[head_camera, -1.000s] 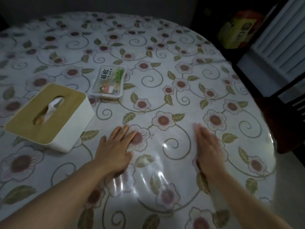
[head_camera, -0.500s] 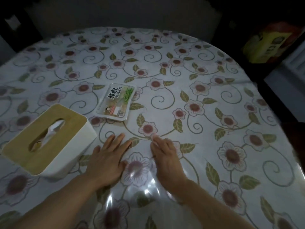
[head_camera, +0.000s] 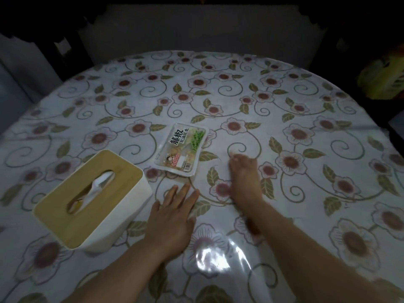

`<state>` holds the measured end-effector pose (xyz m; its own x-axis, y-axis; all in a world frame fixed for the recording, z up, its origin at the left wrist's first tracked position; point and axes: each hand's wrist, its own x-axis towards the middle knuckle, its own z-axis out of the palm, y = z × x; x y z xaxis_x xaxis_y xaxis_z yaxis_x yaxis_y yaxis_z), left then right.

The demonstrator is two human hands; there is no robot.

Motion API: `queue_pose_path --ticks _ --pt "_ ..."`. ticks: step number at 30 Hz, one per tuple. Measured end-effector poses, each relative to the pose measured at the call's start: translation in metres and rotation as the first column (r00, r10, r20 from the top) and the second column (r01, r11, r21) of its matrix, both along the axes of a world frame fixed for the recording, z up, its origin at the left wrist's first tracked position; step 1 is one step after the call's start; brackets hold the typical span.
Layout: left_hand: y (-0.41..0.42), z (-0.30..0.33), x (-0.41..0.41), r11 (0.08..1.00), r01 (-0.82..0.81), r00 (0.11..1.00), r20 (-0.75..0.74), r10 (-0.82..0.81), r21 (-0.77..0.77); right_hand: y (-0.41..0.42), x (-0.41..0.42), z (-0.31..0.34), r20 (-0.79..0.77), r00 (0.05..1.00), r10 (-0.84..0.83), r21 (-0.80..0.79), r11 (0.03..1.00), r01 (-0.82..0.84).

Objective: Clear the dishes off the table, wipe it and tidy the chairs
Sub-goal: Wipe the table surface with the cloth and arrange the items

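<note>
The round table filled nearly the whole view, dressed in a flowered cloth of brown-centred blooms, green leaves and curling stems, and a bright patch of glare sat on its glossy cover near the front edge between the two forearms. Dim surroundings ringed it, and off the far right edge a yellow-green box showed only as a blur, too soft to read.

On the left of the table stood the tissue box, white-walled with a pale wooden lid, set at an angle, a white tissue poking from its slot. Just beyond it, toward the middle, lay the snack packet, flat on the cloth, clear-wrapped with bold dark characters and a splash of green on its label, its near corner close to the box but not touching it.

The left hand lay palm down on the cloth, fingers straight and together, pointing toward the packet, holding nothing, just beside the box's near right corner. The right hand reached further out, level with the packet's near end and a little to its right, pressed down on the cloth. It was smeared by motion, so its fingers appeared extended and flat rather than curled, though that was hard to call for certain, and no cloth or object showed under it.
</note>
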<state>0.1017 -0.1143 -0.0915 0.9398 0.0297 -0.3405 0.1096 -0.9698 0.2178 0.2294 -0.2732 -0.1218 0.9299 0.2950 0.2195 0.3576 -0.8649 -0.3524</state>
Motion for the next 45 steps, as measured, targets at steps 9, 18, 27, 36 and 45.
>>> queue_pose_path --ticks 9,18,27,36,45 --pt "0.006 0.032 -0.017 1.000 0.028 0.989 -0.148 -0.030 -0.013 -0.014 -0.108 0.024 -0.123 0.919 0.375 0.124 0.924 -0.361" --pt "0.052 0.096 -0.046 0.986 0.070 0.973 0.208 -0.101 0.152 0.009 -0.115 0.098 -0.352 0.936 -0.013 0.024 0.999 0.023" --pt "0.112 0.103 -0.041 0.952 -0.270 0.962 0.092 0.258 0.145 0.069 -0.078 0.099 -0.537 0.789 -0.298 0.226 0.850 0.475" --pt "0.124 0.092 -0.026 0.918 -0.376 0.921 -0.061 0.386 0.127 0.101 -0.035 0.067 -0.768 0.575 -0.284 0.219 0.727 0.651" --pt "0.122 0.093 -0.022 0.905 -0.385 0.919 -0.013 0.394 0.181 0.080 -0.024 0.078 -0.832 0.524 -0.185 0.320 0.612 0.723"
